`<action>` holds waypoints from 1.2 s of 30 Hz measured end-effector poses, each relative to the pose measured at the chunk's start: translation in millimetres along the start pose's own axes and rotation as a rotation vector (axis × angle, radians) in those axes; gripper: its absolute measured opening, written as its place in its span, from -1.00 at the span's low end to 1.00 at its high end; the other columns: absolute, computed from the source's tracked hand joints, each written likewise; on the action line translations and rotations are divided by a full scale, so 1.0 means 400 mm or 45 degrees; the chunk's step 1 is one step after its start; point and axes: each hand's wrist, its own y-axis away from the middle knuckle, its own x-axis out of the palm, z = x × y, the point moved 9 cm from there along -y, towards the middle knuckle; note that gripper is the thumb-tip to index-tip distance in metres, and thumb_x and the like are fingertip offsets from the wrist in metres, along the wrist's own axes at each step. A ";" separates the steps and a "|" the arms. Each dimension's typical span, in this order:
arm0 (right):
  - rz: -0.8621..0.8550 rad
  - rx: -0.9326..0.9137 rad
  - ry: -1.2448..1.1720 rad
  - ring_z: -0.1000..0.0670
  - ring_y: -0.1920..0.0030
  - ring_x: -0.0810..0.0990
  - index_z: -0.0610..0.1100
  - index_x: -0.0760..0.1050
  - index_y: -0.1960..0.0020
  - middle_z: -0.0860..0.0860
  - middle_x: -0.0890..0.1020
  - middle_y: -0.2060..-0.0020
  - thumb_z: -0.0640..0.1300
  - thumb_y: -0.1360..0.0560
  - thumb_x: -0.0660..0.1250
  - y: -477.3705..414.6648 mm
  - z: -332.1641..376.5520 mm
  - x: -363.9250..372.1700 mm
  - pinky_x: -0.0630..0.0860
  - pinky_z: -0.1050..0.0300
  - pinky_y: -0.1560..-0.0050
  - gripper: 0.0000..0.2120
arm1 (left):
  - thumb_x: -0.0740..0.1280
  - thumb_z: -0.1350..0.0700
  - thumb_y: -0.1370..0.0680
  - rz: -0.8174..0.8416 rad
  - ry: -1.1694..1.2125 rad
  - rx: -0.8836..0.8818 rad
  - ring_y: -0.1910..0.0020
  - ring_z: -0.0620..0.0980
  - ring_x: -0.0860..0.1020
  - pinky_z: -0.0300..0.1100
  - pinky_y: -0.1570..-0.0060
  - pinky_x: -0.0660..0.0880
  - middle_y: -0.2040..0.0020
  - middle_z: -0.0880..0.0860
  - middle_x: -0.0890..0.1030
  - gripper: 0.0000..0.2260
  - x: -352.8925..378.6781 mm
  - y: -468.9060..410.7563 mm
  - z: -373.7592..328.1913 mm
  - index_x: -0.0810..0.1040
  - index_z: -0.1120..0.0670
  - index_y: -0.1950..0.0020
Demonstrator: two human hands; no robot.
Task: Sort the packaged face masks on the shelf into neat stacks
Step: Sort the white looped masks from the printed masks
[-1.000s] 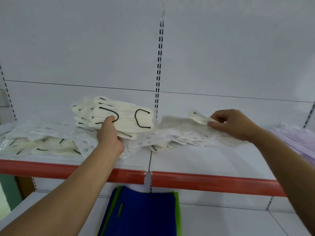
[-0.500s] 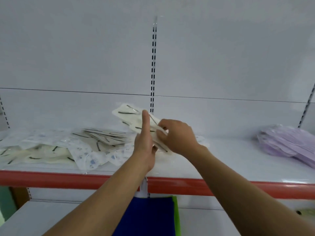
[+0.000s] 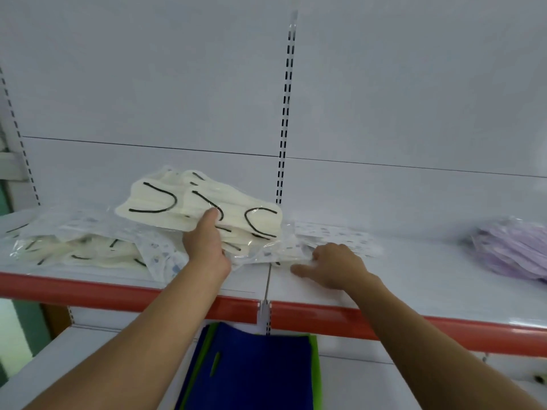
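Note:
My left hand [image 3: 205,247] holds up a tilted bundle of cream face mask packets with black ear loops [image 3: 189,207] above the shelf [image 3: 414,279]. Below and left of it lies a loose spread of more cream and patterned packets [image 3: 88,247]. My right hand [image 3: 334,264] rests low on the shelf, its fingers on the edge of a flat pile of white patterned mask packets [image 3: 334,236] to the right of the centre seam. Whether those fingers pinch a packet is hidden.
A heap of lilac mask packets [image 3: 515,253] lies at the far right of the shelf. The shelf has a red front rail [image 3: 384,321] and a slotted upright [image 3: 285,113] behind. Blue and green bags [image 3: 251,368] lie on the lower shelf.
Half a second ago both hands met at a packet in the middle. Now the left hand holds the cream bundle raised, and the right hand has dropped to the patterned pile on the shelf.

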 end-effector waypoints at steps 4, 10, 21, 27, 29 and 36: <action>-0.027 0.028 -0.076 -0.18 -0.34 0.36 -0.08 0.44 -0.34 -0.08 0.51 -0.27 0.58 -0.32 0.12 -0.021 0.044 0.031 0.37 -0.11 -0.29 -0.11 | 0.42 0.18 -0.49 0.016 -0.017 -0.013 0.20 -0.06 0.63 -0.32 0.51 0.49 0.04 0.00 0.66 -0.71 -0.012 0.002 0.006 0.56 0.10 -0.21; -0.128 0.058 -0.165 -0.16 -0.33 0.35 -0.08 0.47 -0.26 -0.07 0.48 -0.27 0.45 -0.38 0.26 -0.034 0.069 0.025 0.31 -0.11 -0.32 -0.29 | 0.42 0.16 -0.50 0.054 -0.047 -0.002 0.16 -0.07 0.64 -0.28 0.38 0.52 0.01 -0.02 0.68 -0.81 -0.013 -0.007 -0.005 0.60 0.04 -0.11; -0.319 0.076 -0.835 0.05 0.22 0.53 -0.07 0.64 0.11 0.11 0.59 0.25 -0.06 -0.45 0.46 0.018 -0.059 -0.092 0.44 0.14 0.23 -0.91 | 0.42 0.18 -0.50 0.098 -0.030 -0.018 0.08 -0.02 0.65 -0.25 0.35 0.55 -0.01 -0.01 0.67 -0.73 0.018 -0.004 0.007 0.57 0.06 -0.19; -0.606 0.061 -1.123 0.09 0.30 0.47 -0.05 0.58 0.19 0.11 0.58 0.31 -0.11 -0.45 0.43 0.097 -0.170 -0.260 0.33 0.20 0.29 -0.94 | 0.40 0.15 -0.47 0.114 -0.074 -0.155 0.19 0.02 0.62 -0.11 0.18 0.60 0.09 0.01 0.65 -0.81 0.067 -0.008 0.027 0.57 0.05 -0.07; -0.761 0.059 -1.188 0.11 0.32 0.45 -0.07 0.56 0.23 0.14 0.56 0.35 -0.14 -0.44 0.41 0.137 -0.208 -0.318 0.32 0.22 0.31 -0.92 | 0.40 0.13 -0.47 0.109 -0.098 -0.179 0.16 0.02 0.60 -0.13 0.18 0.57 0.04 0.02 0.63 -0.75 0.087 -0.007 0.038 0.54 0.06 -0.13; -1.408 0.058 -1.236 0.22 0.33 0.45 -0.02 0.53 0.18 0.19 0.53 0.37 -0.10 -0.49 0.35 0.270 -0.315 -0.445 0.36 0.28 0.25 -0.93 | 0.39 0.12 -0.49 0.166 -0.146 -0.187 0.10 0.06 0.61 -0.19 0.27 0.51 -0.12 0.06 0.62 -0.60 0.177 0.036 0.111 0.47 0.07 -0.32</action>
